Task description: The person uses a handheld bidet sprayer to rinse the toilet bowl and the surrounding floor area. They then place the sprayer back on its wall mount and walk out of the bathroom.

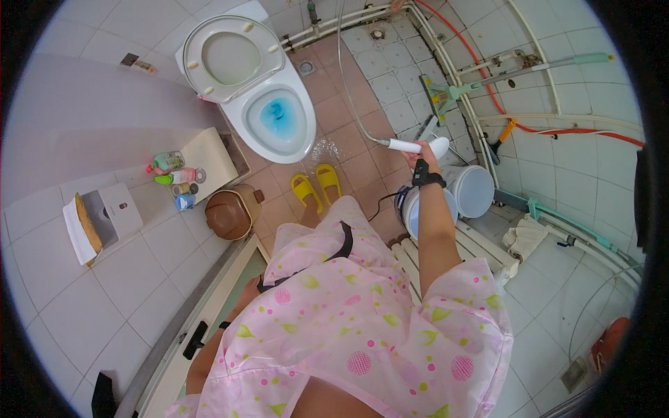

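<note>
My right hand (424,157) is closed around the white handle of a handheld shower head (405,146), whose metal hose runs up past the floor drain. Water glistens on the pinkish floor tiles (325,151) between the toilet and my yellow slippers (327,178). At my left side, my left hand (253,291) rests beside the black strap at the edge of my pink patterned garment; its fingers are partly hidden, and whether it grips anything is unclear. The toilet (303,123) stands ahead with its lid raised and blue water in the bowl.
Left are a brown-lidded bin (228,214) and a ledge (209,162) with several bottles. White buckets (472,191) and a slatted bench (488,248) stand right. A green-handled squeegee (454,94) leans by wall pipes. A door frame (172,360) is at lower left.
</note>
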`<state>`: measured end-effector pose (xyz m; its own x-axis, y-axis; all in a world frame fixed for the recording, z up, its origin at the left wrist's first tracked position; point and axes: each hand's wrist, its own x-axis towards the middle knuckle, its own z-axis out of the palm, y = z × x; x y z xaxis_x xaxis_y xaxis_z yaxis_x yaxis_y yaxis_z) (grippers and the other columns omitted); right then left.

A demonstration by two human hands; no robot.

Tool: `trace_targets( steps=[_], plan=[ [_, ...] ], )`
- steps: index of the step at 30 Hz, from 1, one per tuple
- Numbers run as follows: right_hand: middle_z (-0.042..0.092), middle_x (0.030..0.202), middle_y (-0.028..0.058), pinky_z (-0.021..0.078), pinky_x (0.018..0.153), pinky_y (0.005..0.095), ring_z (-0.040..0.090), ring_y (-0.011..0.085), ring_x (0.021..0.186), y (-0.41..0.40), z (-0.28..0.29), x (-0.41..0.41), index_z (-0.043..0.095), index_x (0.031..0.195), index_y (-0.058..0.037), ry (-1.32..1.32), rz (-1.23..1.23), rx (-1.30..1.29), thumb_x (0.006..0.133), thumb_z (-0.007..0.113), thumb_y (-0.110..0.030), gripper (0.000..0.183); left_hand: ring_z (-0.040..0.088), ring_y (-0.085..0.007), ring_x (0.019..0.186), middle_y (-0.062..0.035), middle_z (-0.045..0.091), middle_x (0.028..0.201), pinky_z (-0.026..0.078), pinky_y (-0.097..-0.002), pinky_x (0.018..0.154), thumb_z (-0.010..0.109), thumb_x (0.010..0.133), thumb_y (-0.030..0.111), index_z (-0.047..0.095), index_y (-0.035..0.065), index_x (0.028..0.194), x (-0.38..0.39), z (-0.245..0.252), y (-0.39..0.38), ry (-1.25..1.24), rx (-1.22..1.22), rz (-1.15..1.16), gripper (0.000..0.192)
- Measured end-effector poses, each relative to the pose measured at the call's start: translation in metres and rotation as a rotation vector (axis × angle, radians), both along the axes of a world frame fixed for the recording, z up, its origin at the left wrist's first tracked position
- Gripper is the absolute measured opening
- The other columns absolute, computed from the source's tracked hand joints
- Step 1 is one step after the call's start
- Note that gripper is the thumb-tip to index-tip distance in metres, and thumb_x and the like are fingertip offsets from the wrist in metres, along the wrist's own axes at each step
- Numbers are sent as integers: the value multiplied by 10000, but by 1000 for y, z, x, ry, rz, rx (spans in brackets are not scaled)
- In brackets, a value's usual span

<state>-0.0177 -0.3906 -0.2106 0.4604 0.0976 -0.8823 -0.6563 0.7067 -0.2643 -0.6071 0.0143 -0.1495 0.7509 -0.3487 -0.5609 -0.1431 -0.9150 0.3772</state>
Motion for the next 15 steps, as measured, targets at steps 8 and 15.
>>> trace_targets(
  steps=[8, 15],
  plan=[
    [560, 1027, 176, 387, 935, 555, 524, 341, 1039, 16, 10, -12, 469, 914, -11, -106, 11, 7, 728, 598, -3, 227, 460, -374, 1069, -280, 463, 1159, 380, -384, 957, 539, 697, 217, 600, -90, 921, 4, 5, -2, -2, -65, 144, 386],
    [564, 990, 168, 388, 949, 554, 534, 347, 1025, 13, -6, -2, 466, 891, -3, -110, -86, 71, 707, 591, -5, 223, 467, -363, 1061, -270, 473, 1142, 386, -377, 950, 540, 707, 215, 588, -100, 942, -2, -3, -3, -23, -114, 233, 396]
  ],
)
